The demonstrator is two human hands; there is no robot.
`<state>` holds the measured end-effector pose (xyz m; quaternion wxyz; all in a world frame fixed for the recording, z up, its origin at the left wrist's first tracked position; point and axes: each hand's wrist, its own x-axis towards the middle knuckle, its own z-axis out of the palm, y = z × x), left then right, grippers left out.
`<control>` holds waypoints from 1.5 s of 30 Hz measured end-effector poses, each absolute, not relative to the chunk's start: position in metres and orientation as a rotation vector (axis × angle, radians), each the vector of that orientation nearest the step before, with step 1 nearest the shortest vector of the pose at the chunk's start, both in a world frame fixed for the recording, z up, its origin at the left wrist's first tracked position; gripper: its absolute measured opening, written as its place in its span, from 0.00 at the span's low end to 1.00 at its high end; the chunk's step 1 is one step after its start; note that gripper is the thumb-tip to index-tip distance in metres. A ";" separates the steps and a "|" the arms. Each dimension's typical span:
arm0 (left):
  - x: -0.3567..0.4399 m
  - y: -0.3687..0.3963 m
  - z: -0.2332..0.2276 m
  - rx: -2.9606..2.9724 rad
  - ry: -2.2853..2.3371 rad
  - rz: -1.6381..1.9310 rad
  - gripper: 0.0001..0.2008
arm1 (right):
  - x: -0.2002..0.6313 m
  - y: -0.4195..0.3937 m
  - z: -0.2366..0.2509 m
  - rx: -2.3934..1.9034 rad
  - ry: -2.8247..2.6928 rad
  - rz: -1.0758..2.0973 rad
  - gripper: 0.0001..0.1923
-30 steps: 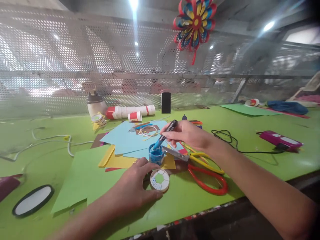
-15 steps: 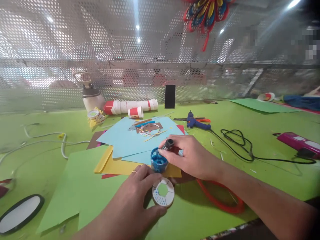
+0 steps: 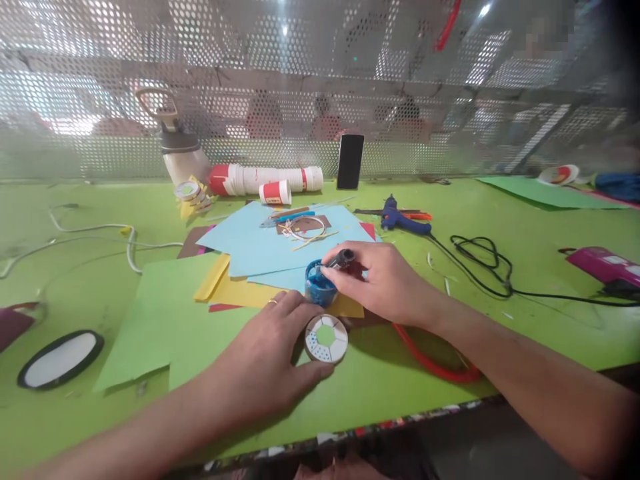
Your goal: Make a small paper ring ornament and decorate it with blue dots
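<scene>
My right hand (image 3: 385,277) pinches a short black marker-like stick (image 3: 344,259) with a round end. It leans over a small blue paint pot (image 3: 320,287), its lower tip at the pot's opening and partly hidden by my thumb. My left hand (image 3: 280,347) is curled around a round white disc (image 3: 337,343), thumb at the lower edge and forefinger at the upper edge. On the disc are a green hexagon, dark dividing lines and blue dots in the left-hand sections. The pot stands just behind the disc, close to my left fingertips.
Blue paper (image 3: 250,247), yellow paper and green sheets lie around the pot. A blue glue gun (image 3: 400,219) with a looping black cord is at right, near a red ring (image 3: 430,367). Behind stand a phone (image 3: 351,162), stacked paper cups (image 3: 265,180) and a bottle (image 3: 183,160).
The view has tipped downward, so the table sits higher and its front edge shows. The black stick leans slightly flatter over the pot. My left hand keeps its place around the disc.
</scene>
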<state>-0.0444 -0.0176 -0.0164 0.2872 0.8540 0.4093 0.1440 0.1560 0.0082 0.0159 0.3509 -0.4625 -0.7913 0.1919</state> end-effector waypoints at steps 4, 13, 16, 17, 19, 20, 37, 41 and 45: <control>-0.045 -0.017 -0.017 2.304 1.068 0.398 0.17 | 0.157 0.009 0.014 -1.186 -2.028 0.470 0.08; -0.044 -0.017 -0.016 2.346 1.106 0.377 0.17 | 0.165 -0.006 0.027 -1.079 -1.769 0.364 0.09; -0.044 -0.016 -0.013 2.365 1.097 0.366 0.18 | 0.171 -0.010 0.033 -1.015 -1.565 0.446 0.10; -0.044 -0.016 -0.012 2.366 1.101 0.362 0.18 | 0.173 -0.011 0.034 -0.973 -1.501 0.503 0.11; -0.044 -0.015 -0.010 2.366 1.098 0.350 0.18 | 0.175 -0.012 0.036 -0.899 -1.402 0.656 0.12; -0.044 -0.015 -0.009 2.367 1.093 0.347 0.19 | 0.176 -0.012 0.036 -0.885 -1.369 0.740 0.12; -0.045 -0.010 -0.010 2.275 1.079 0.346 0.24 | 0.174 -0.027 -0.003 -1.037 -1.347 1.135 0.10; -0.046 -0.011 -0.010 2.213 1.104 0.331 0.25 | 0.177 -0.034 -0.006 -1.019 -1.393 1.129 0.08; -0.046 -0.012 -0.010 2.243 1.062 0.342 0.23 | 0.177 -0.039 -0.005 -1.060 -1.502 1.033 0.07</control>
